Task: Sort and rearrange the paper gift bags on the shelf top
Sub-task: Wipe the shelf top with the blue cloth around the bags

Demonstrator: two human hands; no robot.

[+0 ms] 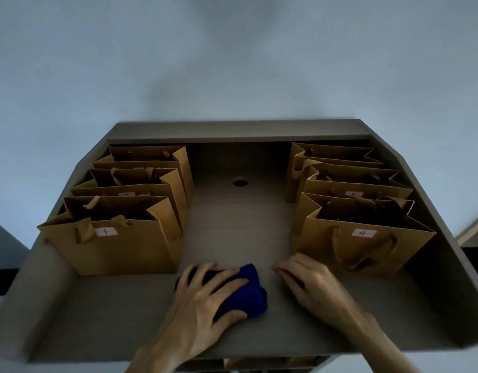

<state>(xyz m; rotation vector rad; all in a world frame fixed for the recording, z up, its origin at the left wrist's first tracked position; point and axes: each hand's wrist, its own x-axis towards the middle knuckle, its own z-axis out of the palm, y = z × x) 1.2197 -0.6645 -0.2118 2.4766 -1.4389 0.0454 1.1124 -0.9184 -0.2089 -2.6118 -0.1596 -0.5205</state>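
Note:
Brown paper gift bags stand upright in two rows on the grey shelf top (103, 316). The left row has three bags; its front bag (116, 251) bears a white label marked 1. The right row also has three; its front bag (367, 246) is labelled 4, and the one behind it (359, 185) shows a partly hidden label. My left hand (205, 294) lies spread over a dark blue cloth (252, 290) on the shelf between the rows. My right hand (310, 284) rests flat on the surface just left of bag 4, holding nothing.
Raised side walls (25, 289) and a back rim (237, 129) edge the shelf top. A round cable hole (240, 182) sits in the middle toward the back. A pale wall rises behind. More brown bags (259, 362) show on a lower shelf below the front edge.

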